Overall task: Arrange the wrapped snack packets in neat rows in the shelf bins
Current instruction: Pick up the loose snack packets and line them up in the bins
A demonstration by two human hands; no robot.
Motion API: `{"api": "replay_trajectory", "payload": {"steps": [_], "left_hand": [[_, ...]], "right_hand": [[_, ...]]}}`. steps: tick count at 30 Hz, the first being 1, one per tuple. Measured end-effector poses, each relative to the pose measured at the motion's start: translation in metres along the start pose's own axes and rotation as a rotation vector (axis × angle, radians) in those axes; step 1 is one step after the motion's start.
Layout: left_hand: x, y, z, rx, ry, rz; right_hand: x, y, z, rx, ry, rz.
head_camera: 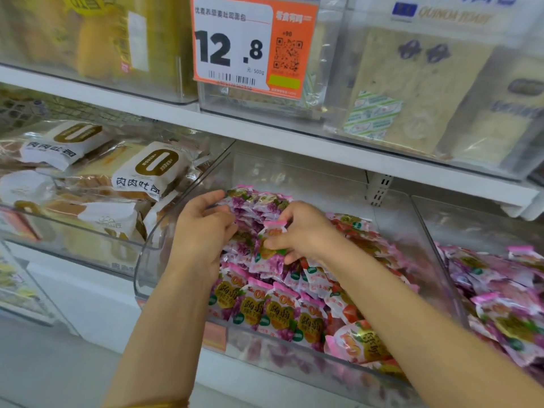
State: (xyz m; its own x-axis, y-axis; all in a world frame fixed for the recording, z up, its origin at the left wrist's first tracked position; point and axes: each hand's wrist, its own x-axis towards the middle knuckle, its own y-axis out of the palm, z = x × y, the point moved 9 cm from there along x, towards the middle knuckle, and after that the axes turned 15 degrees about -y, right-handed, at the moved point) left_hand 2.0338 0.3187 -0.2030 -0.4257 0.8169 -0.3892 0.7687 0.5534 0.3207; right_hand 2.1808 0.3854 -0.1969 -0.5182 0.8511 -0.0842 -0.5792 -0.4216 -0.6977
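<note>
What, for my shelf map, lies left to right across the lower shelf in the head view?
White bread packets → left hand gripping purple packets → right hand pinching one packet → pink packets at far right

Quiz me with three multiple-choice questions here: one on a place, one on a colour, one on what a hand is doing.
1. Where does the price tag hang?
A. On the upper bin
B. Inside the lower bin
C. On the floor

2. What colour is the tag's border?
A. Blue
B. Purple
C. Orange

3. What is the right hand doing?
A. Lying flat and open
B. Pinching a packet
C. Hanging outside the bin

Answers: 1 A, it hangs on the upper bin's front; 2 C, its edge and code panel are orange; 3 B, thumb and fingers nip a pink-topped packet.
</note>
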Motion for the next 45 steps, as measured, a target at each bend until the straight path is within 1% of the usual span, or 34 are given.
{"api": "replay_trajectory", "payload": {"steps": [5,7,9,12,14,15,17,19,20,22,24,28,31,33,36,39,42,44,45], "left_hand": [[-0.007,0.011,0.004,-0.022,-0.015,0.047],[-0.009,0.015,0.003,-0.025,-0.01,0.052],[-0.012,0.02,0.004,-0.014,-0.01,0.061],[-0.014,0.026,0.005,0.004,-0.009,0.087],[-0.014,0.03,0.006,0.016,-0.006,0.098],[-0.015,0.031,0.006,0.024,-0.004,0.102],[-0.016,0.034,0.007,0.042,-0.002,0.101],[-0.017,0.038,0.008,0.056,0.0,0.096],[-0.018,0.039,0.009,0.058,0.0,0.097],[-0.02,0.043,0.011,0.062,-0.004,0.11],[-0.022,0.047,0.012,0.068,-0.01,0.126],[-0.024,0.051,0.015,0.092,-0.019,0.154],[-0.025,0.054,0.016,0.109,-0.029,0.167],[-0.026,0.055,0.017,0.12,-0.036,0.172],[-0.027,0.057,0.021,0.147,-0.062,0.179],[-0.029,0.063,0.03,0.189,-0.14,0.213],[-0.035,0.076,0.045,0.24,-0.252,0.292],[-0.042,0.087,0.053,0.248,-0.32,0.363],[-0.046,0.094,0.055,0.237,-0.347,0.413]], "right_hand": [[0.004,0.004,0.017,-0.676,-0.173,-0.087],[0.0,0.002,0.021,-0.796,-0.204,-0.102],[-0.006,-0.006,0.019,-0.773,-0.195,-0.099],[-0.02,-0.045,0.017,-0.553,-0.199,-0.197],[-0.031,-0.068,0.017,-0.499,-0.224,-0.229],[-0.035,-0.071,0.015,-0.497,-0.231,-0.2],[-0.039,-0.056,0.012,-0.529,-0.241,-0.064],[-0.041,-0.03,0.0,-0.661,-0.194,0.096],[-0.041,-0.02,-0.007,-0.75,-0.155,0.149],[-0.041,-0.013,-0.011,-0.856,-0.136,0.139],[-0.041,-0.017,-0.009,-0.83,-0.155,0.109],[-0.045,-0.031,-0.013,-0.709,-0.166,0.161],[-0.049,-0.032,-0.013,-0.744,-0.169,0.173],[-0.05,-0.033,-0.009,-0.788,-0.209,0.123],[-0.054,-0.045,-0.001,-0.82,-0.279,-0.039],[-0.06,-0.06,0.0,-0.747,-0.271,-0.184],[-0.065,-0.073,-0.001,-0.661,-0.278,-0.321],[-0.07,-0.077,0.002,-0.566,-0.32,-0.385],[-0.072,-0.076,0.006,-0.516,-0.361,-0.389]]}}
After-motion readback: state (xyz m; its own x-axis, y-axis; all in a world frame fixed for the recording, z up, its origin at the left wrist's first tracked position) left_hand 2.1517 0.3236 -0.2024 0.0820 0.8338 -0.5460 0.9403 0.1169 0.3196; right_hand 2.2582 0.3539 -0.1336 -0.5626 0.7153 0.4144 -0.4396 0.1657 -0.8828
